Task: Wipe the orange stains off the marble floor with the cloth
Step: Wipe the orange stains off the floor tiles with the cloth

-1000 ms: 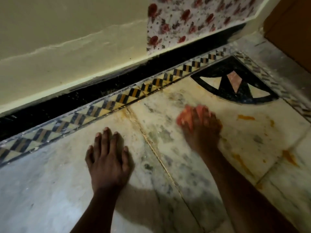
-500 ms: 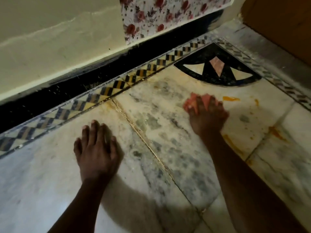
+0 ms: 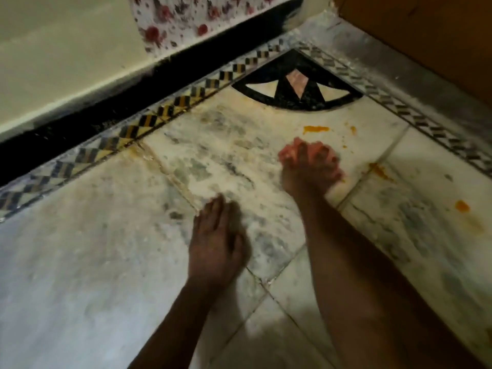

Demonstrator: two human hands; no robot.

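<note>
**A:** What do I have at the right hand (image 3: 310,173)?

**B:** From my feed, its fingers are curled over a pinkish-orange cloth (image 3: 288,154), bunched up and pressed against the marble floor (image 3: 106,262). Only the far edge of the cloth shows past the knuckles. I place it on the near side of the black fan-shaped inlay (image 3: 296,86), on the same slab.

**A:** And the left hand (image 3: 215,246)?

**B:** Flat on the marble, palm down, fingers straight and close together, holding nothing. It sits nearer to me than the inlay and to its left, beside a seam between slabs. It is blurred, so I cannot read the fingertips.

**A:** Where are the orange stains (image 3: 315,129)?

**B:** The largest smear lies between the inlay and the cloth, just beyond the right hand. A smaller spot (image 3: 353,129) sits to its right. Another streak (image 3: 380,170) lies on the seam right of the hand, and a blob (image 3: 462,206) farther right and nearer to me, well apart from the inlay.

**A:** Anything else?

**B:** A checkered border strip (image 3: 170,107) runs left from the inlay, along the black skirting (image 3: 80,113).
</note>
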